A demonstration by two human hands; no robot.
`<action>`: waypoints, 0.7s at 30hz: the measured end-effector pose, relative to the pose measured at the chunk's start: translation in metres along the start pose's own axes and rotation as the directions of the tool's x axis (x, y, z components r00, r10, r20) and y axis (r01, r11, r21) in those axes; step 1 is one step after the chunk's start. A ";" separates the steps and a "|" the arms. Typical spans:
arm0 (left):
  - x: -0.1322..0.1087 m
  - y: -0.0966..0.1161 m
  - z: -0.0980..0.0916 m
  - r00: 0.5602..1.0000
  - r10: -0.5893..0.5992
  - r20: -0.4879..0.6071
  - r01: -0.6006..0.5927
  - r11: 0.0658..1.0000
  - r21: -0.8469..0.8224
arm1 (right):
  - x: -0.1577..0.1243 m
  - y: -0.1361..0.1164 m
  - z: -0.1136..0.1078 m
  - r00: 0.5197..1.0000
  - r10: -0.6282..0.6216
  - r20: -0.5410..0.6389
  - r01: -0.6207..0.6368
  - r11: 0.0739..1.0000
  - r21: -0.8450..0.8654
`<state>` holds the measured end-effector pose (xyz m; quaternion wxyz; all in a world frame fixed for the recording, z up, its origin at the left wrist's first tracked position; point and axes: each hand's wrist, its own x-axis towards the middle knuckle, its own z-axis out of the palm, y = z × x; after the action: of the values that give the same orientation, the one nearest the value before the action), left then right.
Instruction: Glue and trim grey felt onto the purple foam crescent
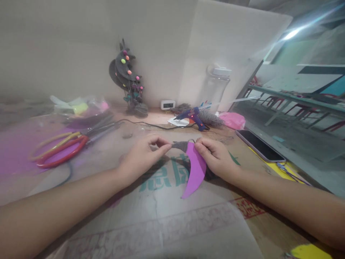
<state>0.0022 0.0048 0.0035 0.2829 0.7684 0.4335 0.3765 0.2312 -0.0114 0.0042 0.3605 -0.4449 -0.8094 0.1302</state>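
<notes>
The left hand (140, 158) has thumb and forefinger pinched on the free tip of a grey wrapping (180, 145). The right hand (217, 158) pinches the top of the purple crescent (196, 172) just at 3 o'clock of that wrap. The crescent hangs from the pinch with its point toward 6 o'clock, low over the printed cardboard (161, 219) on the tabletop (272, 230), near the middle of the view.

Both holds are fingertip holds only, so I judge the grey band could slacken or slide off the narrow end if either pinch eases. The thin crescent could also crease where the right fingers press it. The glue gun (192, 117) at 12 o'clock of the hands shows a red light and is probably hot. Its cord (145, 124) trails toward 10 o'clock, where a forearm might snag it.

Hard to tell: whether the grey is yarn or felt, and what the thin dark loop just above it is. The right fingertips hide the crescent's upper end. The scissors (64, 147) at 9 o'clock and the bag (81, 108) beyond them are smeared by blur — the bag's contents read only as pale colours. Both arms are cut off at the lower edge
</notes>
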 end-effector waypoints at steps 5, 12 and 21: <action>0.000 -0.007 0.003 1.000 0.018 -0.004 -0.018 0.999 -0.029 | 0.000 0.000 0.000 1.000 0.018 0.015 -0.018 1.000 0.001; 0.004 -0.021 0.003 0.996 0.000 -0.087 -0.004 0.999 -0.052 | 0.000 0.001 0.000 1.000 -0.004 0.009 0.004 1.000 0.011; 0.000 -0.001 0.001 0.996 -0.063 0.063 0.069 0.993 -0.097 | 0.000 -0.001 0.000 0.992 0.005 0.129 -0.002 1.000 -0.030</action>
<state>0.0029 0.0050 0.0019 0.3457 0.7497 0.4307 0.3646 0.2304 -0.0120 0.0048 0.3003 -0.4423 -0.8322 0.1471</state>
